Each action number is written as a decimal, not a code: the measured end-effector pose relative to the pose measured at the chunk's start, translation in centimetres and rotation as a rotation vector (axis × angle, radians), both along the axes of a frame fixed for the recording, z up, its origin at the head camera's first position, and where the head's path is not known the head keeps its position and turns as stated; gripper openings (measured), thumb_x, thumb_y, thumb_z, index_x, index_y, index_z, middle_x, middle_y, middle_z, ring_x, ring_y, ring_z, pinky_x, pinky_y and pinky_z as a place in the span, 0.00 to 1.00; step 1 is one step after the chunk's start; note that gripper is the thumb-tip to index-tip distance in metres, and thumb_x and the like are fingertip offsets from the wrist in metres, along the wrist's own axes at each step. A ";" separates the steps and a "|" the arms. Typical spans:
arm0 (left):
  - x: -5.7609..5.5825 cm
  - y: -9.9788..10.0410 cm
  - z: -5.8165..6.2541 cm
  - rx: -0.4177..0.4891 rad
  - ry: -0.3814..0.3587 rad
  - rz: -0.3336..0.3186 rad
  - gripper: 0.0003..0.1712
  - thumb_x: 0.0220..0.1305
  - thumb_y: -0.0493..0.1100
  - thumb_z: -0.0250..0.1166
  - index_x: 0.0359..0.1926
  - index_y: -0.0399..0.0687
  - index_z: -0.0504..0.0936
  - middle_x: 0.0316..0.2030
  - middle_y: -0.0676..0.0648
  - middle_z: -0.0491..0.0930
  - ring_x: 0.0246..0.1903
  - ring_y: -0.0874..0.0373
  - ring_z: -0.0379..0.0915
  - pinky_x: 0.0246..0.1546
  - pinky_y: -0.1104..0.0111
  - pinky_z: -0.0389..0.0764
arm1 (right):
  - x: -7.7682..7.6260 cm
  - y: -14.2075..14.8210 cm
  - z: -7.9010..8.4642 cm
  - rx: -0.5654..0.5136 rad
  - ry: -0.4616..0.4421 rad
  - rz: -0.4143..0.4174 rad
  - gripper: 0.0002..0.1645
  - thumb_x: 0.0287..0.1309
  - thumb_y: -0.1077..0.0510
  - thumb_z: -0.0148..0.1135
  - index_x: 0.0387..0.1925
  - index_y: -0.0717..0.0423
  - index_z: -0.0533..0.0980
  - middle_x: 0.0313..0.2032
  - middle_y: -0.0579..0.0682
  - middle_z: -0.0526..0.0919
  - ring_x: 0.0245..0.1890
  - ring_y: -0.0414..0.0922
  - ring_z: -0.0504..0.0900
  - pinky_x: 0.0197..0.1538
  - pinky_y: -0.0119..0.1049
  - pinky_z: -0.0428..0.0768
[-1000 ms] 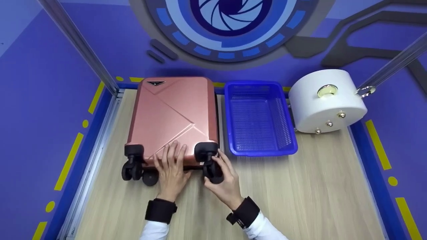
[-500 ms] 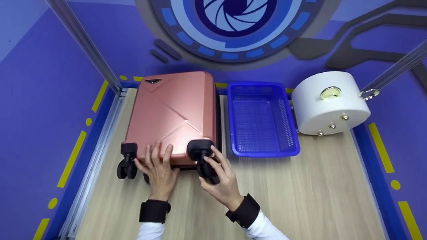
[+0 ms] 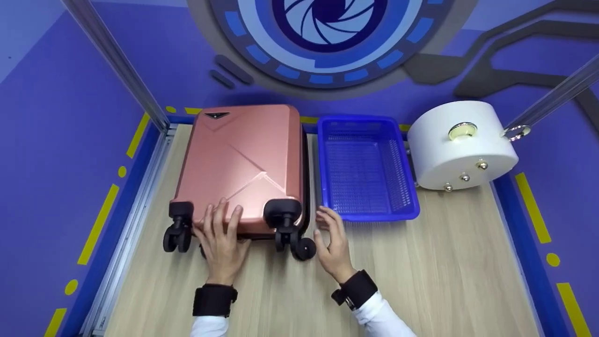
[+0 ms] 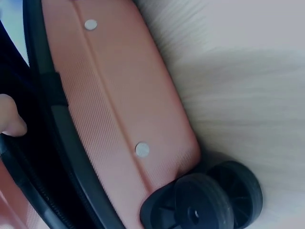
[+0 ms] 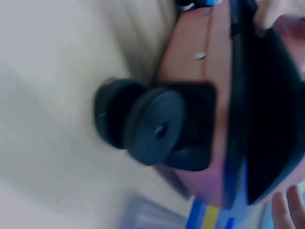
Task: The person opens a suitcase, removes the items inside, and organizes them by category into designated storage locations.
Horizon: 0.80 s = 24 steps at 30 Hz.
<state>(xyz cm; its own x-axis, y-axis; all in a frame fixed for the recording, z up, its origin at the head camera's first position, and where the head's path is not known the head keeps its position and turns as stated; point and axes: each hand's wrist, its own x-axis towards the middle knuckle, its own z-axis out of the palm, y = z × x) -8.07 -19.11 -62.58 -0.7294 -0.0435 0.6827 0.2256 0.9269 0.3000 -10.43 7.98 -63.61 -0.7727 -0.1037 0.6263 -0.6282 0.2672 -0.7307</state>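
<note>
A rose-pink hard-shell suitcase (image 3: 238, 164) lies flat at the left, its wheeled end facing me. Between its two shells a dark gap shows in both wrist views. My left hand (image 3: 222, 248) holds the upper shell's near edge, fingers spread on top. Its thumb (image 4: 12, 117) hooks into the gap at the rim. My right hand (image 3: 334, 248) is off the suitcase, fingers bent loosely, between the right-hand casters (image 3: 304, 249) and the basket's near corner. A lower caster (image 5: 157, 126) and the lower shell (image 4: 124, 95) appear close up.
A blue plastic basket (image 3: 369, 217) stands right of the suitcase. Beyond it, a white round bag (image 3: 454, 140) with gold-coloured metal studs rests against the back wall. Purple walls (image 3: 61, 154) enclose the wooden surface (image 3: 421, 281) on the left, back and right.
My right hand has let go of the right-hand caster and moved right. The upper shell's right side rose, then sank slightly. My left hand has shifted left along the near edge.
</note>
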 end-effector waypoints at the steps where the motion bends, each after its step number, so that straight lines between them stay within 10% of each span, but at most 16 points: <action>1: -0.1 -0.1 0.1 0.006 0.006 0.002 0.71 0.20 0.40 0.93 0.73 0.58 0.68 0.75 0.41 0.64 0.74 0.35 0.55 0.66 0.23 0.46 | -0.2 0.1 -0.4 0.025 -0.026 0.012 0.31 0.57 0.77 0.60 0.63 0.69 0.73 0.64 0.67 0.73 0.49 0.60 0.82 0.48 0.49 0.85; 11: -0.3 -2.0 0.8 0.118 0.111 0.013 0.72 0.17 0.45 0.93 0.71 0.50 0.68 0.73 0.40 0.67 0.72 0.34 0.59 0.71 0.34 0.57 | -1.0 1.0 -2.4 0.485 -0.152 0.062 0.21 0.60 0.67 0.69 0.56 0.57 0.82 0.68 0.57 0.75 0.61 0.54 0.79 0.60 0.51 0.80; 24: -1.3 -5.5 1.4 0.234 0.203 -0.033 0.59 0.36 0.59 0.83 0.69 0.43 0.69 0.71 0.40 0.70 0.72 0.35 0.61 0.71 0.48 0.67 | 0.4 -0.3 -3.0 0.446 -0.167 0.112 0.09 0.66 0.63 0.68 0.46 0.52 0.83 0.63 0.52 0.78 0.62 0.51 0.79 0.60 0.48 0.80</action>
